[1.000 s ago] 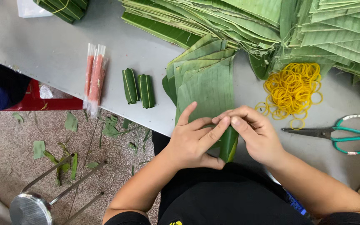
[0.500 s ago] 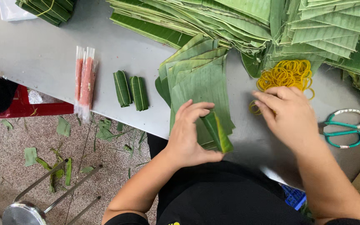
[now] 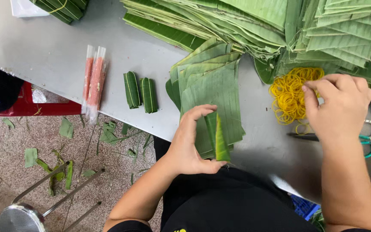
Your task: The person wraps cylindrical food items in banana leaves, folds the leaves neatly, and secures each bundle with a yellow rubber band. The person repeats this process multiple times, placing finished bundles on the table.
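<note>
Holding a folded green banana-leaf roll [image 3: 217, 139] pinched in the left hand [image 3: 190, 146] over the cut leaf stack [image 3: 211, 86] at the grey table edge [image 3: 56, 56]; right hand [image 3: 340, 107] fingers curl into the yellow rubber bands pile [image 3: 290, 94], none clearly gripped. Wrapping step looks underway; binding needs one band pulled free.

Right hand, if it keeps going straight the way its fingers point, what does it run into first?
The right hand points left and slightly up, its fingertips already at the pile of yellow rubber bands, so it meets those first. Beyond them lies the stack of cut banana leaves. Whether the fingers touch the bands yet is unclear.
</note>
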